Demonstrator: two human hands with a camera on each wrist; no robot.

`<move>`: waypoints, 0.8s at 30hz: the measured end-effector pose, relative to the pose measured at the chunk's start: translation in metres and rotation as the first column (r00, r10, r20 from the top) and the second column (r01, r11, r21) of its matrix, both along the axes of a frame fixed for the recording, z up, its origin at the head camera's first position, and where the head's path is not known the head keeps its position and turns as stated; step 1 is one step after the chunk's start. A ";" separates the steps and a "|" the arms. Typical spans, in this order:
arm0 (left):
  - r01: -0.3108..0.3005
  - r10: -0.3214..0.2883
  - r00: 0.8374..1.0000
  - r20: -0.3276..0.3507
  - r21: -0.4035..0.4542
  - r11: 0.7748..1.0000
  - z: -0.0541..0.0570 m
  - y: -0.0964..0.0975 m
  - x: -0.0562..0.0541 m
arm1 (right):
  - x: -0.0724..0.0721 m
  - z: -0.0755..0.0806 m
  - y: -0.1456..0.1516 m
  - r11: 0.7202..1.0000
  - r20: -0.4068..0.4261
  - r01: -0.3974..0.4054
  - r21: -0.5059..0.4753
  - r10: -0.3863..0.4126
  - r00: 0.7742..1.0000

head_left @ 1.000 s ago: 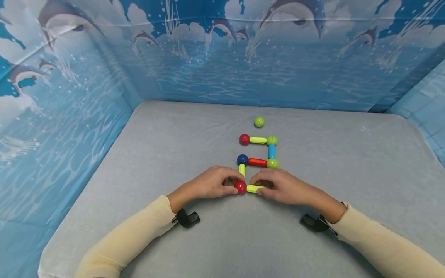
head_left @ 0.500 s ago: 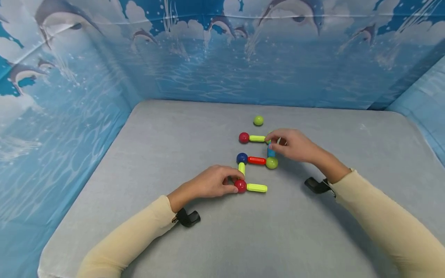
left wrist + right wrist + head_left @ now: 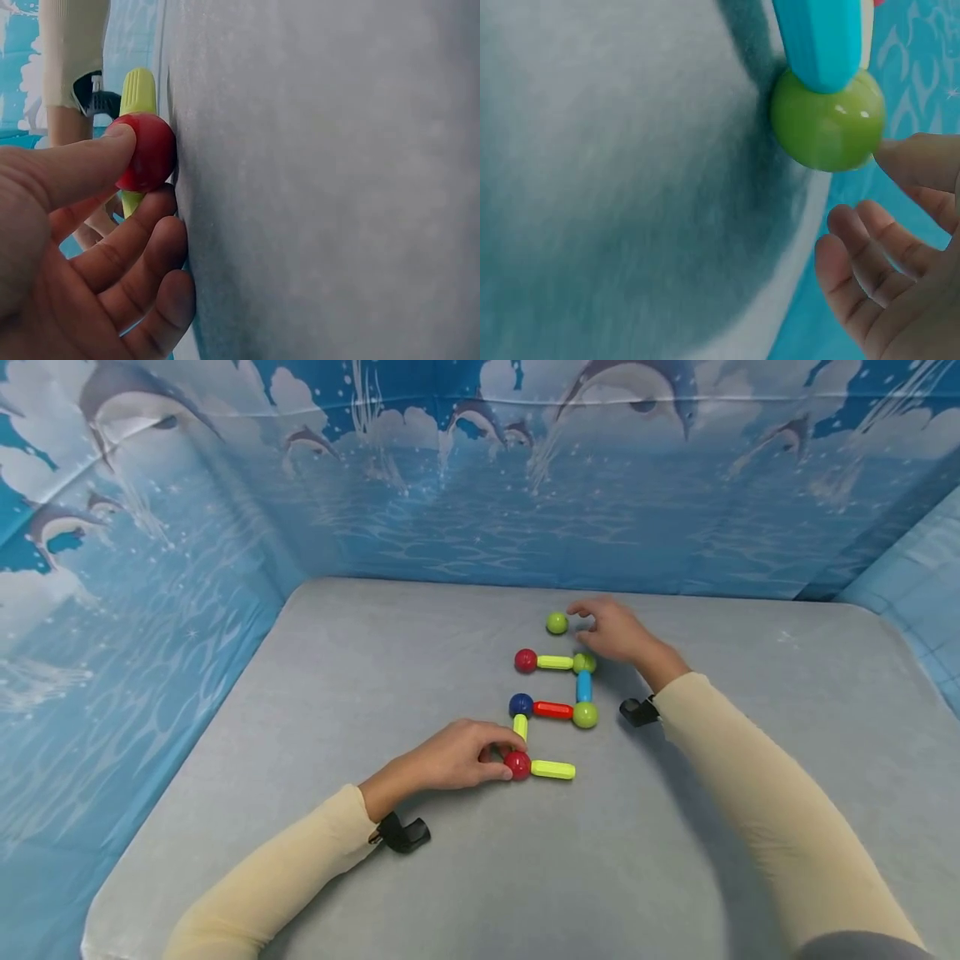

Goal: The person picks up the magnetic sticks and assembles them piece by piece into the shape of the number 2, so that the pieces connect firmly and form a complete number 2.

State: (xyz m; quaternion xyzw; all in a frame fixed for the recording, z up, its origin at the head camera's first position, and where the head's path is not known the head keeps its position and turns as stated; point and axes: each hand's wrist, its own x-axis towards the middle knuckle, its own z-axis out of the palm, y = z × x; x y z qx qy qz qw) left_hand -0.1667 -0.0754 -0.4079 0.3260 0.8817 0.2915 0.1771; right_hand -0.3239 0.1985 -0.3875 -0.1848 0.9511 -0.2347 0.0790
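Observation:
My left hand (image 3: 468,754) pinches a red ball (image 3: 150,150) at the near corner of a zigzag of sticks and balls on the table. From that ball a yellow-green stick (image 3: 552,770) points right, and another (image 3: 521,727) runs back to a dark blue ball (image 3: 521,705). Farther along come a red stick (image 3: 553,710), a green ball (image 3: 585,715), a blue stick (image 3: 584,686), a second green ball (image 3: 829,120), a yellow-green stick (image 3: 555,662) and a red ball (image 3: 526,661). My right hand (image 3: 611,628), fingers spread, hovers right of a loose green ball (image 3: 557,623), holding nothing.
The grey table (image 3: 360,677) extends widely around the pieces. A blue dolphin-print cloth (image 3: 480,510) stands behind its far edge and along the sides. Each wrist wears a black camera mount (image 3: 405,834).
My right hand has left the near yellow-green stick, moved away past the blue stick and reached the loose green ball's side. My left hand stays on the red ball.

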 end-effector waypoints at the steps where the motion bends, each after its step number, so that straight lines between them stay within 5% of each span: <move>1: -0.002 0.002 1.000 0.002 -0.001 1.000 0.000 0.000 0.000 | -0.002 -0.002 -0.002 1.000 -0.002 -0.003 -0.003 0.003 1.000; 9: -0.012 0.012 1.000 0.016 0.008 1.000 0.001 0.000 0.001 | -0.016 -0.007 -0.021 1.000 0.050 -0.022 0.020 0.021 0.999; 24: -0.007 0.006 0.999 0.043 0.015 1.000 0.004 0.002 0.000 | -0.017 -0.011 -0.025 0.999 0.121 0.025 -0.019 -0.022 0.992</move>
